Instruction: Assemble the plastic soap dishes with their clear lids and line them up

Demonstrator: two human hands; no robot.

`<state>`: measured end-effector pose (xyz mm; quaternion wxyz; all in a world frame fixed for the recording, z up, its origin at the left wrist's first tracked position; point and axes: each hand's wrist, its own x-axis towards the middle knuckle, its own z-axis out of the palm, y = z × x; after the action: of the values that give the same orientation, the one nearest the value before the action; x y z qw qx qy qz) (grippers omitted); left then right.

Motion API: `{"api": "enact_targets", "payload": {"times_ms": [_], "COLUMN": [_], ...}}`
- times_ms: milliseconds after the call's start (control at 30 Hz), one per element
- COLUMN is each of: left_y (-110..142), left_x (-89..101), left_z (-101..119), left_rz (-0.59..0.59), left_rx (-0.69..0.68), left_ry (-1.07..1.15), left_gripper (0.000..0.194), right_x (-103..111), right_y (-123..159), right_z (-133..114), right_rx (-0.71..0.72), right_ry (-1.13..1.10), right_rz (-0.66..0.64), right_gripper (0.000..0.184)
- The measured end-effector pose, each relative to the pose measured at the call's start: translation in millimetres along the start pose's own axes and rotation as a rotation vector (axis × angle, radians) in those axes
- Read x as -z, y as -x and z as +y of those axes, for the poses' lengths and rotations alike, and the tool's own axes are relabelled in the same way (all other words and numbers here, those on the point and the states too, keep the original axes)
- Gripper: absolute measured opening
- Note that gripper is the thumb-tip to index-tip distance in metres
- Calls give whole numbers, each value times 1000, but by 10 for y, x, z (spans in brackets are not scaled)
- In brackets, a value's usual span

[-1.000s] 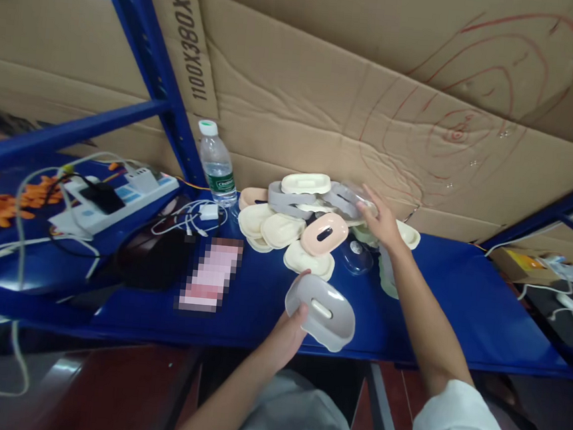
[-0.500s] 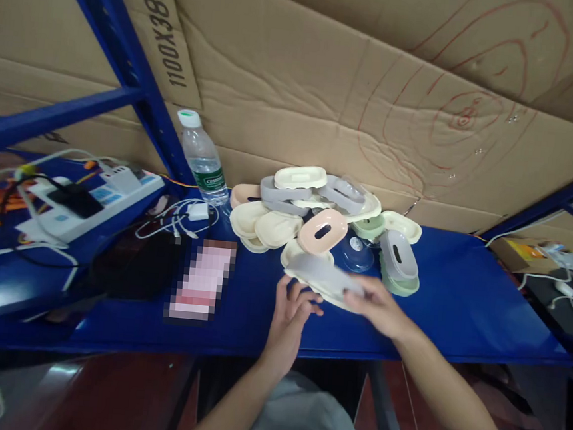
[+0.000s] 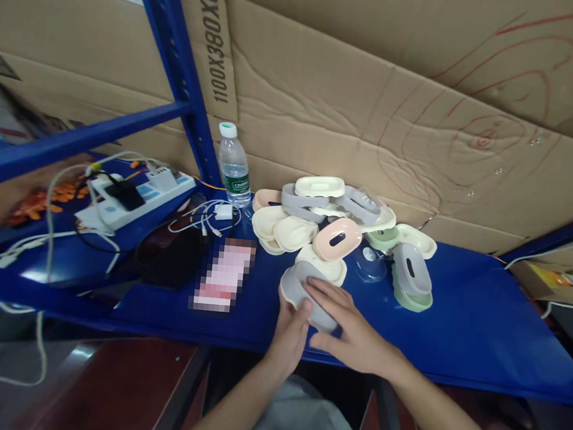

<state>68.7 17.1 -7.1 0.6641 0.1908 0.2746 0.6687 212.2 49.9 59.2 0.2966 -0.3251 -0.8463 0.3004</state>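
Observation:
A grey oval soap dish [image 3: 298,276] with a cream rim beneath it is held tilted above the front of the table. My left hand [image 3: 290,332] grips its near left side, thumb on the grey face and the other fingers hidden below. Across the grey top lie the outstretched fingers of my right hand [image 3: 351,328], its thumb apart near the close edge. Just behind are a cream oval piece [image 3: 332,270] and a peach slotted piece [image 3: 338,239]. To the right, a grey slotted piece [image 3: 412,269] rests on a green one [image 3: 416,303].
More cream, grey and peach oval pieces [image 3: 319,186] are heaped against the cardboard wall [image 3: 317,90]. A clear round lid [image 3: 369,268] lies beside them. Left stand a water bottle [image 3: 235,170], white cables [image 3: 206,218], a blurred pink phone-like shape [image 3: 226,273] and a power strip [image 3: 132,201].
The soap dish has turned so its grey face points up toward me. My left hand has closed on it, and my right hand has moved from its right end onto its top. The view has shifted left.

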Motion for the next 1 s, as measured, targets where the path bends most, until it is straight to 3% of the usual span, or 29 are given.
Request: {"api": "enact_targets", "payload": {"times_ms": [67, 200, 267, 367, 433, 567, 667, 800, 900, 1000], "left_y": [1, -19, -45, -86, -109, -150, -170, -173, -170, -170], "left_x": [-6, 0, 12, 31, 48, 113, 165, 186, 181, 185], "left_z": [18, 187, 305, 399, 388, 311, 295, 307, 311, 310], "left_rz": [5, 26, -6, -13, 20, 35, 25, 56, 104, 141], "left_rx": [-2, -75, -115, -134, -128, -107, -71, -71, -120, -143], "left_ry": [-9, -125, -197, -262, -270, -257, -260, -269, -224, -138], "left_gripper": [96, 108, 115, 114, 111, 115, 114, 111, 106, 101], "right_x": [4, 143, 306, 638, 868, 1191, 1239, 1016, 664, 288], "right_y": [3, -80, -204, -590, -974, -1706, -1910, -1602, -1128, -674], "right_z": [-22, -52, -68, -25, 104, 558, 755, 527, 227, 106], "right_rx": [21, -135, -105, 101, 163, 138, 100, 167, 255, 304], "right_ry": [-1, -207, -105, 352, 591, 678, 720, 738, 617, 479], "right_rz": [-4, 49, 128, 274, 275, 79, 80, 218, 46, -140], "right_gripper": [62, 46, 44, 41, 43, 47, 50, 53, 49, 52]}}
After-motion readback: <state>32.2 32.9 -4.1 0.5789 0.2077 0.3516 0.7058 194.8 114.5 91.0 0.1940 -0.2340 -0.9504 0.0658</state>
